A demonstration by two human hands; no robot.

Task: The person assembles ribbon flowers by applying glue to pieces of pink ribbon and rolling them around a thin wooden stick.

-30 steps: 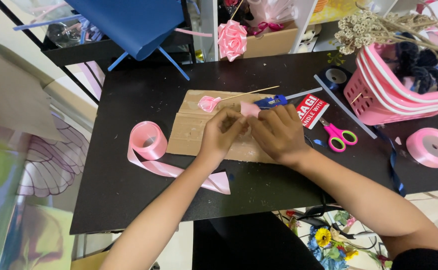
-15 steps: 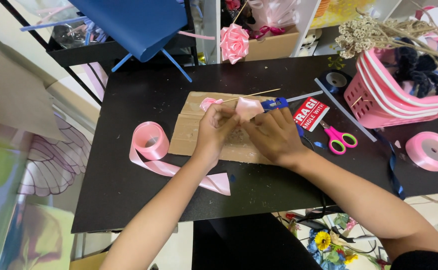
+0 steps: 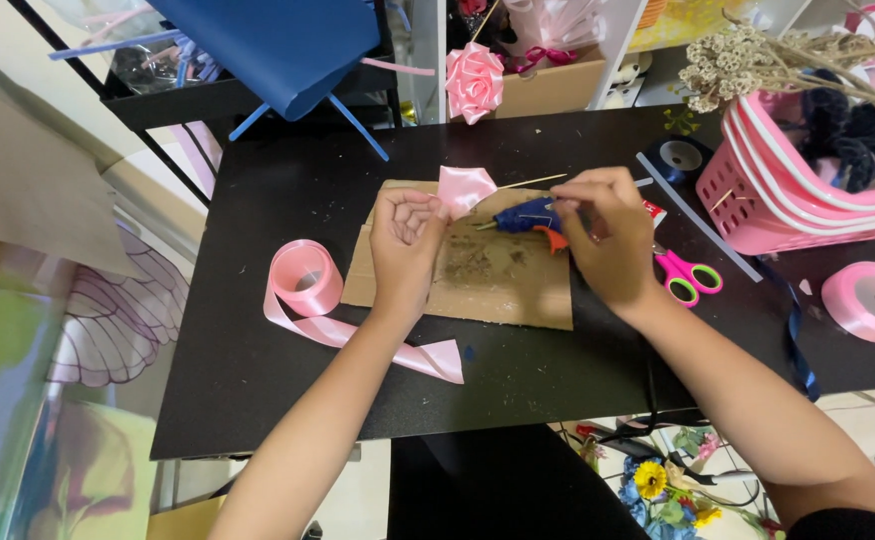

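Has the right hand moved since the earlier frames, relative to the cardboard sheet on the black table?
Yes. The right hand has shifted toward the brown cardboard sheet's right edge, away from the left hand, and now grips the blue glue gun.

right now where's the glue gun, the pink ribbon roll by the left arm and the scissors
glue gun (image 3: 526,215), head view, on its blue body
pink ribbon roll (image 3: 305,277), head view, on the spool's rim
scissors (image 3: 690,277), head view, on a pink handle
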